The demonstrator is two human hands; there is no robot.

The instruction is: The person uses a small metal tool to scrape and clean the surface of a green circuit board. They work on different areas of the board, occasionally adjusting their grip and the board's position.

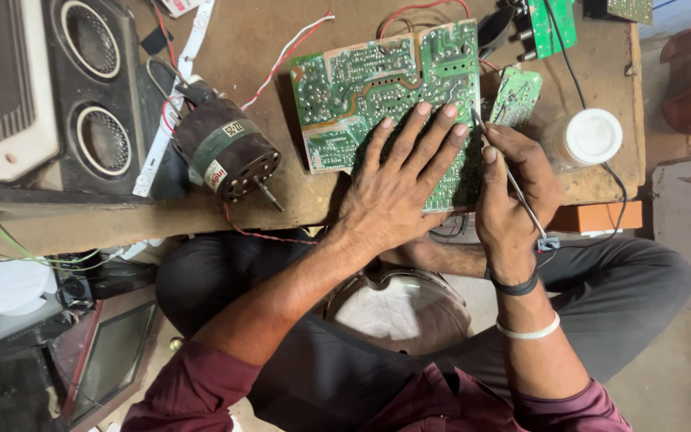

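The left hand lay flat with fingers spread on the solder side of the large green circuit board, pressing it onto the wooden bench; most of the board extended beyond the fingertips. The right hand was closed in a pen grip around a thin metal probe, whose tip met the board's edge just beside the left fingertips. A small motor lay well apart from the left hand, and a white-capped jar stood near the right hand.

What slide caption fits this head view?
Left hand flat on green circuit board; right hand holds thin metal tool at its edge.
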